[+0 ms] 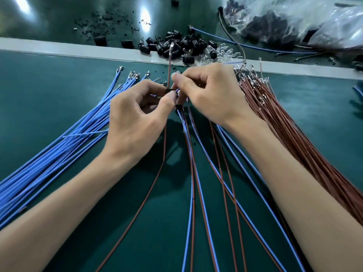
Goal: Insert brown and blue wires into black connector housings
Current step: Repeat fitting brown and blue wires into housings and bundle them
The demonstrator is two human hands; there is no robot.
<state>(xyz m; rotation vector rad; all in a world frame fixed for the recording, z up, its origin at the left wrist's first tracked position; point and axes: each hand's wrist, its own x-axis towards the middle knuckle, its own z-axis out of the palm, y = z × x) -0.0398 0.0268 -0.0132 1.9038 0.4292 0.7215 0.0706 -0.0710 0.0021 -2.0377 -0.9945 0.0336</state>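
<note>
My left hand (135, 116) pinches a small black connector housing (170, 90) between thumb and forefinger at the centre of the mat. My right hand (208, 95) meets it from the right, fingers closed on a blue wire (184, 126) whose tip is at the housing. A single brown wire (169, 67) rises from between the hands toward the far pile. Loose blue wires (64, 146) fan out on the left. A thick bundle of brown wires (290, 130) lies on the right. Black housings (176, 46) are heaped beyond the hands.
Finished blue and brown wire pairs (198, 183) run from under the hands toward me over the green mat (49, 83). A pale strip (82, 50) crosses the table. A clear plastic bag (294, 18) of dark parts sits at the far right, small black bits (102, 22) at the far left.
</note>
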